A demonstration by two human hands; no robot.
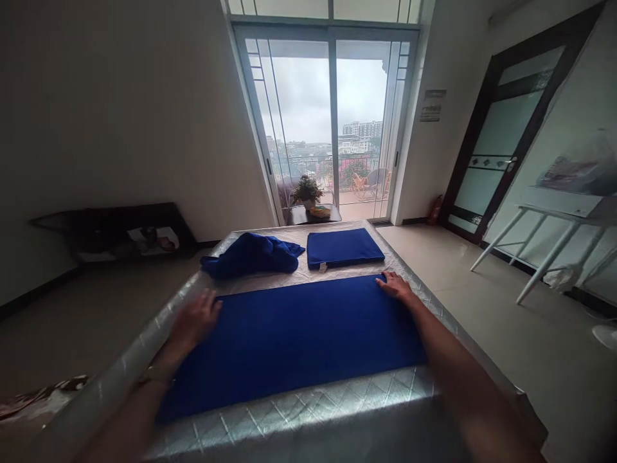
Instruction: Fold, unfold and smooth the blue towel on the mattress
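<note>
A blue cloth, folded into a long flat rectangle, lies across the mattress in front of me. At its far left corner is my left hand, slightly blurred, with fingers stretched out over the edge. My right hand rests on the far right corner, its fingers extended along the cloth. Beyond it sits a smaller blue folded cloth with a white tag on its near edge. To the left of that, a crumpled blue cloth is heaped up.
The mattress has a shiny quilted cover. Behind it stand a small dark table with a potted plant and sliding glass doors. At right are a light-coloured stand and a dark-framed door; a picture frame leans at left.
</note>
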